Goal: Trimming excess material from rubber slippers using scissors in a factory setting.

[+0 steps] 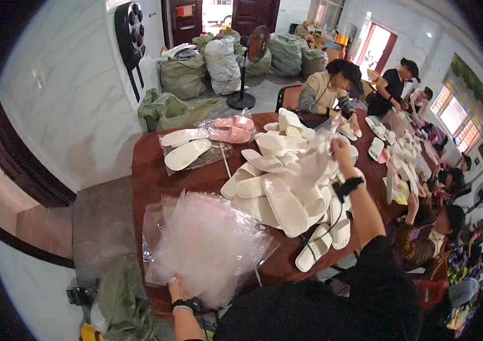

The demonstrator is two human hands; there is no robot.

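A loose stack of clear plastic bags [201, 244] covers the near left corner of the table. My left hand [178, 288] grips the stack's near edge, its fingers partly hidden by the film. Raised over the far right side of a heap of white slippers [284, 204], my right hand [341, 154] is closed on a single clear plastic bag [316, 156]. That bag hangs to the left of the hand, above the slippers. Beyond the stack lie a bagged pair of white slippers [189, 153] and a bagged pink pair [233, 132].
A brown cloth covers the long table [150, 156]. Across it a person [332, 94] handles slippers; other people work along the right. Stuffed sacks [182, 74] and a standing fan [242, 99] are at the back. A green sack [122, 301] lies by the near left corner.
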